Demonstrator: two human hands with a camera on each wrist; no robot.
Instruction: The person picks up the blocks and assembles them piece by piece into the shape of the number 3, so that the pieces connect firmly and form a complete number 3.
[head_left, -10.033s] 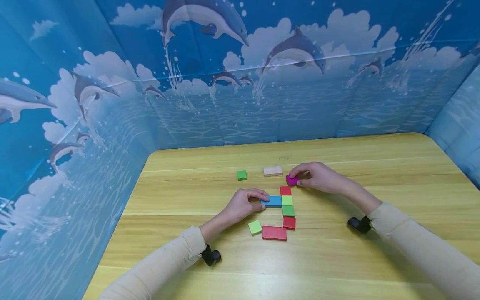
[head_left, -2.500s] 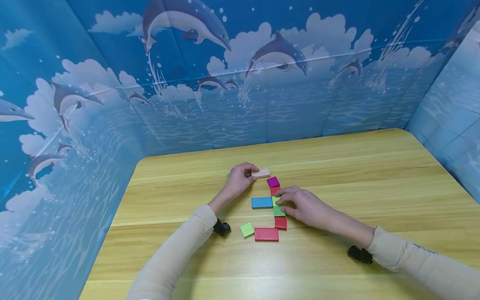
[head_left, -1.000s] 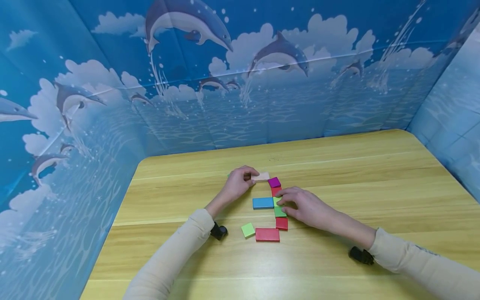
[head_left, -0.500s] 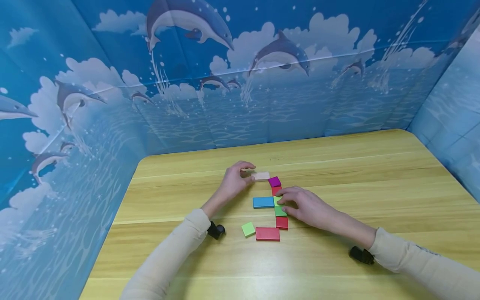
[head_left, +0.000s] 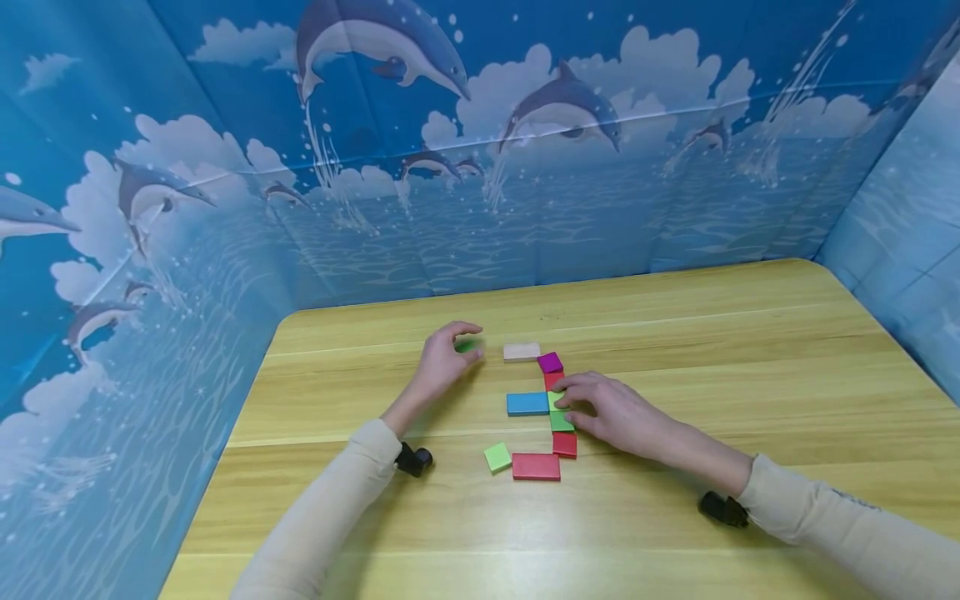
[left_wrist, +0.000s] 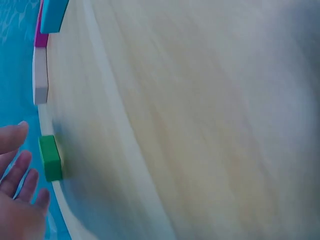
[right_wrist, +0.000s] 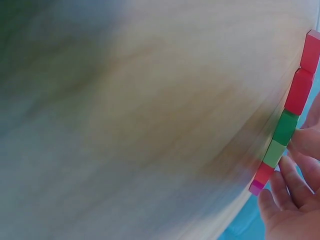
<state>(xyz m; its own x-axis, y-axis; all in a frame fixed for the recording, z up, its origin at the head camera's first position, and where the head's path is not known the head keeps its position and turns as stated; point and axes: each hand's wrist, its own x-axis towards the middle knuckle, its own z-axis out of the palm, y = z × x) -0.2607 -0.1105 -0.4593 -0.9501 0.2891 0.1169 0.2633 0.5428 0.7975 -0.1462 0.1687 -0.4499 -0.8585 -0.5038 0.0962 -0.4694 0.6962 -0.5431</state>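
Observation:
My left hand (head_left: 441, 357) is at the back of the table, its thumb and fingers spread around a small green block (head_left: 467, 345). In the left wrist view a gap shows between the fingers and that green block (left_wrist: 50, 157). My right hand (head_left: 618, 412) has fingertips resting on the column of blocks, at the light green block (head_left: 553, 399) and the green block (head_left: 562, 422). Small red blocks (head_left: 565, 445) stand at both sides of these, and a purple block (head_left: 551, 362) sits slightly turned at the far end. A whitish oblong block (head_left: 521, 352) meets its left corner.
A blue oblong block (head_left: 527, 404) juts left from the column's middle. At the near end lies a long red block (head_left: 536, 467), with a tilted light green block (head_left: 497, 457) beside its left end. Blue dolphin-print cloth (head_left: 480, 217) stands behind the wooden table (head_left: 675, 533).
The purple block has joined the column's far end, and the whitish block has slid up to it. My left hand has let go of the whitish block and moved left; the right stays.

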